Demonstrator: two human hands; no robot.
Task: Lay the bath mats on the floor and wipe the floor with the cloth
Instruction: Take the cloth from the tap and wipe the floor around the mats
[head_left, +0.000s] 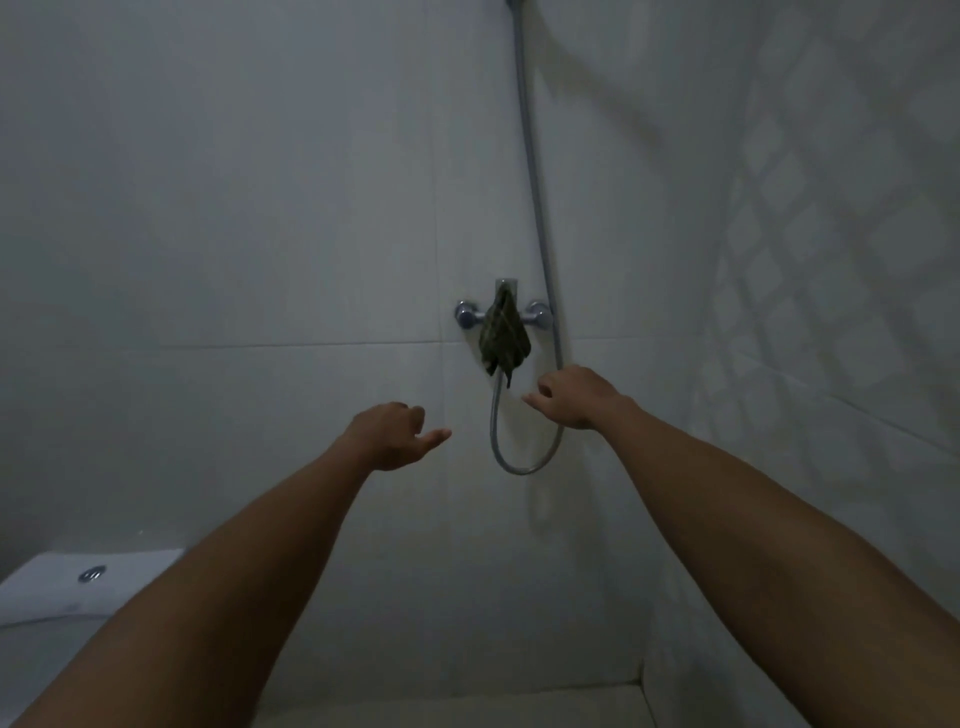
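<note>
Both arms are out toward the tiled wall (260, 208), and the target is plain: a dark green cloth (504, 332) draped over the shower mixer tap (503, 310), hanging down between its two chrome knobs with a corner dangling over the shower hose (535, 208). The right hand (574, 395) is the nearer one, just below and to the right of the cloth's lower edge, fingers (535, 399) loosely curled, part open, holding nothing and not touching the fabric. The left hand (392, 434) hangs lower and further left, well short of the tap, also empty, thumb sticking out and the other fingers bent in a relaxed half-curl. So the step in hand looks like fetching the cloth before any wiping starts. No bath mats are in sight here, and only a pale strip of what may be the floor shows at the bottom edge. To do this cleanly, the right hand should rise a touch and pinch the hanging body of the cloth, then lift it up and off the spout instead of tugging straight down, since a downward pull could snag on the tap or nudge a knob and start the water. The hose loop sits right beside that hand, so the fingers want to stay clear of it. At lower left, a white toilet cistern (62, 582) with its flush button sits out of the way.
</note>
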